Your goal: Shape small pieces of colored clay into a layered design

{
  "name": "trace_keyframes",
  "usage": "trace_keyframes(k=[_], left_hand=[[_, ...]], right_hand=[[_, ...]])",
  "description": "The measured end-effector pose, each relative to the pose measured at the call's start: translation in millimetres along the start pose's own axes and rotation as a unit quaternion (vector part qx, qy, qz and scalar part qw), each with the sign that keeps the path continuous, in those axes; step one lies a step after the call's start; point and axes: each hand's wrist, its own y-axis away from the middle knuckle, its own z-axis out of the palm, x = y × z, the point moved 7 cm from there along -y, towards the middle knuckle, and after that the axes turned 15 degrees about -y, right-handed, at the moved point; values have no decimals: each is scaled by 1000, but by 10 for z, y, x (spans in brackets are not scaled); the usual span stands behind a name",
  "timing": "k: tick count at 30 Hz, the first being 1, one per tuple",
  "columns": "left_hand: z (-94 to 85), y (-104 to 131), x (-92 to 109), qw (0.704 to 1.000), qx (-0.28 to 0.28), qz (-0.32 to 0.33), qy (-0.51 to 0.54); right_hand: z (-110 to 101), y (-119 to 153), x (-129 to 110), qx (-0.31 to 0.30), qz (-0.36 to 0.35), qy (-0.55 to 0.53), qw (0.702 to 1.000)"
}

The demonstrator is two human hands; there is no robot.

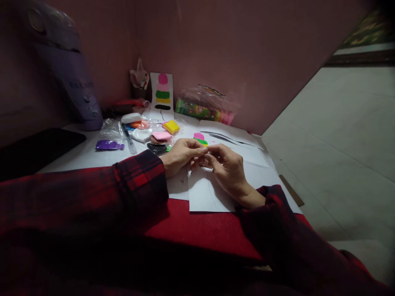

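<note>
Over a sheet of white paper [210, 195], my left hand [182, 155] and my right hand [230, 168] meet with fingertips pinched together. Whatever lies between the fingertips is too small and hidden to name. Just beyond them, the paper bears a pink patch [198, 135] with a green patch [202, 142] and some yellow below, textured like clay. A brown patch [206, 163] shows partly beneath my right fingers. Left of my hands lie a black packet [156, 148], a pink and brown packet [161, 137] and a yellow block [171, 126].
A card [162, 98] with coloured stacked patches leans on the wall. Nearby are a wrapped pack of coloured tubs [203, 111], a purple packet [109, 145], a pen [128, 139], a white lump [131, 118], a purple bottle [74, 78] and a dark flat object [46, 146]. Red cloth [200, 230] covers the table's front.
</note>
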Motion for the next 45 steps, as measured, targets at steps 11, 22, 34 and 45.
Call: trace_keyframes(k=[11,22,34,45], left_hand=[[-59,3,52,997,56,34,-26],[-122,13,56,994,108,3,-29],[-95,2,25,995,76,-16,-67],[-56,17,49,992,56,-25,-108]], right_hand=[[0,-6,-8,4,8,2,1000],[24,0,-57,-12,-14,20,1000],[94,24,-49,-56,-31,17,998],[142,45,-49,-93,-58,26,994]])
